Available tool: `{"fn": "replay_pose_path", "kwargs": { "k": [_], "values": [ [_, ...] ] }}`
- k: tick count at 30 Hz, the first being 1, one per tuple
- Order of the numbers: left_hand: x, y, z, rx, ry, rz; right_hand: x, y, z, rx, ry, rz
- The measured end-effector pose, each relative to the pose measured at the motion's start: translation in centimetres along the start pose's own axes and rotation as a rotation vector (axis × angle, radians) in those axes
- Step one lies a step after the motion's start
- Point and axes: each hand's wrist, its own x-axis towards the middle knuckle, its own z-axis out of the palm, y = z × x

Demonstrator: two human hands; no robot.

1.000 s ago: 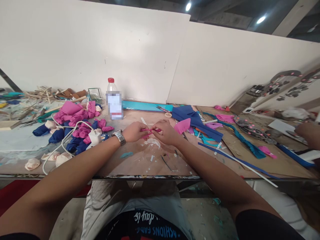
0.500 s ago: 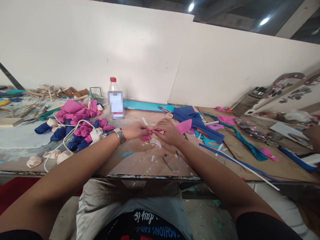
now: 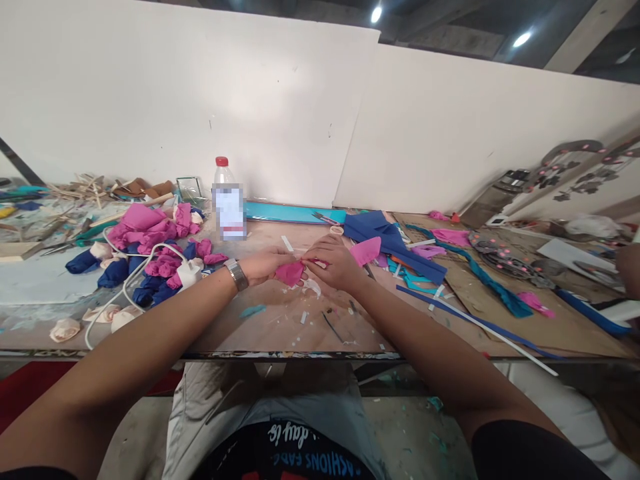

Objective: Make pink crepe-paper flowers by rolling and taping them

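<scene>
A strip of pink crepe paper or cloth [image 3: 289, 274] stretches between my two hands above the table; which material it is I cannot tell. My left hand [image 3: 267, 265], with a metal watch on the wrist, pinches its gathered left end. My right hand [image 3: 336, 261] closes on the same piece, and its pink tail [image 3: 367, 251] sticks out past the knuckles on the right. Under the hands lie white scraps [image 3: 313, 287]. To the left is a heap of rolled pink pieces [image 3: 143, 227] and dark blue rolls [image 3: 114, 272], with a white cable and plug [image 3: 189, 272] across them.
Behind my left hand stands a red-capped bottle [image 3: 223, 172] with a blurred phone screen [image 3: 230, 212] before it. Blue folded material [image 3: 375, 230], scissors [image 3: 325, 219] and a tape roll [image 3: 337, 230] lie beyond my right hand. At far right, another person's hand [image 3: 628, 267] shows.
My left hand has shifted slightly left and turned, and the pink piece below its fingers now spreads wider. My right hand stays nearly where it was. The view has shifted a little.
</scene>
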Motion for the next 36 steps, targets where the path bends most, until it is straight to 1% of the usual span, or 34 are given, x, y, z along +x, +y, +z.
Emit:
{"fn": "replay_pose_path", "kwargs": {
  "k": [3, 5, 8, 11, 15, 18, 21, 23, 27, 31, 33, 36],
  "values": [
    [0.11, -0.06, -0.33, 0.028, -0.046, -0.014, -0.02, -0.05, 0.15, 0.020, 0.032, -0.009],
    [0.19, -0.04, -0.58, 0.057, -0.051, -0.012, -0.07, -0.02, 0.19, 0.036, 0.045, -0.001],
    [0.28, 0.03, -0.83, 0.090, -0.046, -0.005, -0.13, 0.01, 0.11, 0.056, 0.006, 0.039],
    [0.32, 0.07, -0.92, 0.073, -0.025, -0.014, -0.13, -0.03, -0.06, 0.064, -0.032, 0.083],
    [0.35, 0.08, -0.95, 0.066, 0.002, -0.019, -0.11, -0.02, -0.15, 0.070, -0.049, 0.098],
    [0.36, 0.14, -0.93, 0.124, 0.001, 0.016, -0.13, 0.06, -0.16, 0.070, -0.064, 0.099],
    [0.42, 0.15, -0.93, 0.288, 0.004, 0.109, -0.17, 0.17, -0.14, 0.062, -0.071, 0.106],
    [0.48, 0.10, -0.93, 0.448, 0.038, 0.190, -0.20, 0.26, -0.09, 0.055, -0.071, 0.114],
    [0.34, -0.02, -0.73, 0.804, 0.171, 0.357, -0.25, 0.45, 0.11, 0.051, -0.069, 0.143],
    [-0.16, 0.04, -0.26, 1.062, 0.279, 0.485, -0.30, 0.52, 0.30, 0.041, -0.064, 0.187],
    [-0.34, 0.08, -0.10, 1.165, 0.301, 0.533, -0.37, 0.52, 0.36, 0.037, -0.059, 0.199],
    [-0.40, 0.02, -0.07, 1.278, 0.298, 0.585, -0.46, 0.50, 0.37, 0.035, -0.055, 0.213]
  ]
}}
